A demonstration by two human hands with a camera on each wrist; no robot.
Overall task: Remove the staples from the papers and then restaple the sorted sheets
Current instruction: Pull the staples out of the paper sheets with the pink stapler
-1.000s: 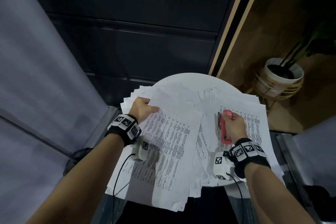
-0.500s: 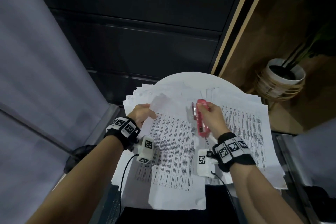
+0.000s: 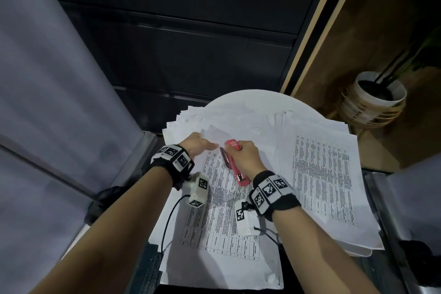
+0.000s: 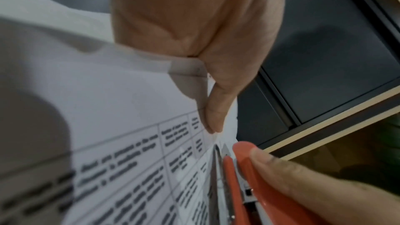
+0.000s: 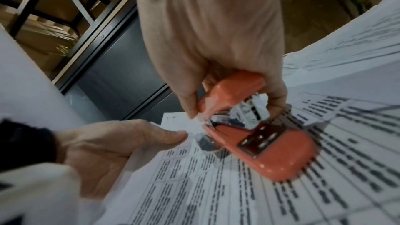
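We pinch the top corner of the printed sheets (image 3: 222,200) with our left hand (image 3: 198,144). At its three o'clock, our right hand (image 3: 247,157) grips the red stapler (image 3: 235,167), its mouth over that corner.

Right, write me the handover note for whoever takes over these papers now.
Left hand: pinches the top corner of the printed sheets.
Right hand: grips the red stapler, mouth open at that corner.
Papers: loose piles cover the round table.
Done: cannot tell whether any set is restapled.
Left: staple this corner, then the remaining piles.
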